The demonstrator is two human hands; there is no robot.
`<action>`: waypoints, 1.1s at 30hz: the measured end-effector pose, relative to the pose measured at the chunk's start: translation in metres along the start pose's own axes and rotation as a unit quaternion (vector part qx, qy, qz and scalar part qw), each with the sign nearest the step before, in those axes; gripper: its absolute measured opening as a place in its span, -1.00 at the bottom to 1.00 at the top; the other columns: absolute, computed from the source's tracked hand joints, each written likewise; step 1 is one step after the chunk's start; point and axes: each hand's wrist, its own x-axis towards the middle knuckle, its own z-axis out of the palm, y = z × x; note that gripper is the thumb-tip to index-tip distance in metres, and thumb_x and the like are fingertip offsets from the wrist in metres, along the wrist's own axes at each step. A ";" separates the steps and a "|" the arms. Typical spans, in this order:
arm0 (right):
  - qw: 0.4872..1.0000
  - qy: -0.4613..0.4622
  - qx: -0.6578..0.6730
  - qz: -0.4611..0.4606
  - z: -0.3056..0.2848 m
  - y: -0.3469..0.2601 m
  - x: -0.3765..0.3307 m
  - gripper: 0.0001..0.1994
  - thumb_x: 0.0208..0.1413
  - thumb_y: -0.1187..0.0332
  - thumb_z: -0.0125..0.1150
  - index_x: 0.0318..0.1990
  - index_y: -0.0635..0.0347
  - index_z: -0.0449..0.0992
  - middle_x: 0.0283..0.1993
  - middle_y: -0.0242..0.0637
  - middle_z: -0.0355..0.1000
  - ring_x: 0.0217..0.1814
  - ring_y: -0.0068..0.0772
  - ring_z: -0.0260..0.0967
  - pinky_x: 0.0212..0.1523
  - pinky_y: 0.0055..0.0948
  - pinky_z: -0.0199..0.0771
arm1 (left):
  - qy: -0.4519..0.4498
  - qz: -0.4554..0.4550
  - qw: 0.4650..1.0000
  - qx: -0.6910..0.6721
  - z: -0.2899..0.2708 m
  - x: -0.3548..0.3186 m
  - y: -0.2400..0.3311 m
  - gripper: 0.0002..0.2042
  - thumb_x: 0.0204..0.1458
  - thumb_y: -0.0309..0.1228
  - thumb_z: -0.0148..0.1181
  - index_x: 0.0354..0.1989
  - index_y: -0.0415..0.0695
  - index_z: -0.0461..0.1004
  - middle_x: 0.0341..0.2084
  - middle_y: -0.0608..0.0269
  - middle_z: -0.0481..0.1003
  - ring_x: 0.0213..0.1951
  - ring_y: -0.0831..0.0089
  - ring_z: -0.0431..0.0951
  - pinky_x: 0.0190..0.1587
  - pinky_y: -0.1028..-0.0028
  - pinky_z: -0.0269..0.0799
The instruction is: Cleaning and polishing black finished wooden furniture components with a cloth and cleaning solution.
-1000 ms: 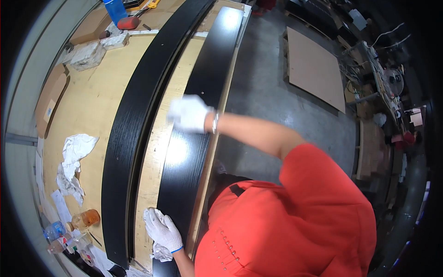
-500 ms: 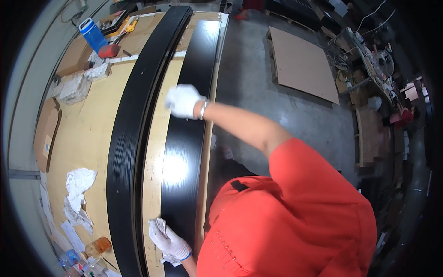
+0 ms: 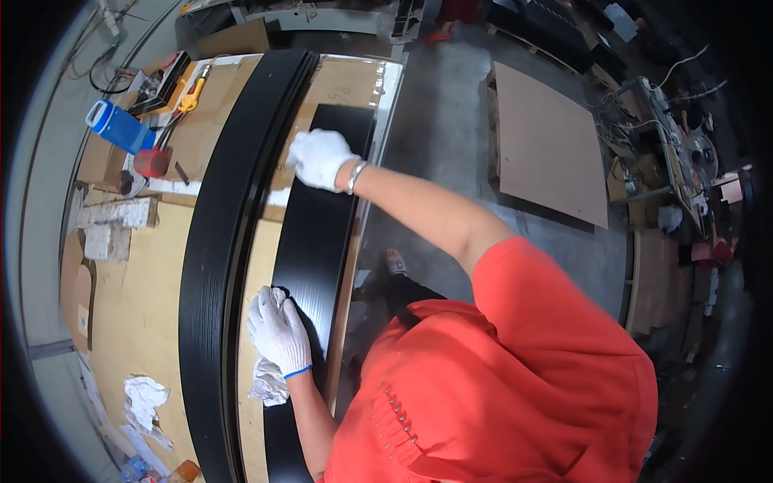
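A long glossy black board [image 3: 310, 262] lies lengthwise on the table before me. My right hand [image 3: 322, 159], in a white glove, is closed at its left edge near the far end; what the curled fingers hold, if anything, is hidden. Nearer to me, my gloved left hand [image 3: 279, 332] rests over the same edge with bent fingers. A crumpled white rag [image 3: 270, 384] hangs out from under that palm, by the wrist. To the left, a stack of long black boards [image 3: 216, 241] runs alongside, apart from both hands.
On the table's [image 3: 157, 314] left side are another white rag [image 3: 146, 400], pale blocks [image 3: 109, 241], a blue bottle [image 3: 121, 127], a red mallet head [image 3: 150, 163] and a yellow-handled tool [image 3: 192, 95]. A pallet with a brown sheet [image 3: 547, 145] stands right of the table.
My left hand has moved forward along the board, the rag with it. The board's far end appears nearer to me relative to the stack. The view has tilted upward.
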 end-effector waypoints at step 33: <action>0.972 -0.088 0.211 -0.058 -0.021 0.202 0.066 -0.79 -0.12 0.30 0.34 -0.27 0.04 0.70 -0.19 -0.25 0.59 -0.10 -0.07 0.57 -0.07 -0.20 0.56 | -0.033 -0.089 0.995 0.000 0.004 0.023 0.031 -0.68 0.25 -0.41 0.06 0.12 -0.24 0.50 -0.08 -0.05 0.51 -0.04 -0.05 0.51 0.07 0.09 0.42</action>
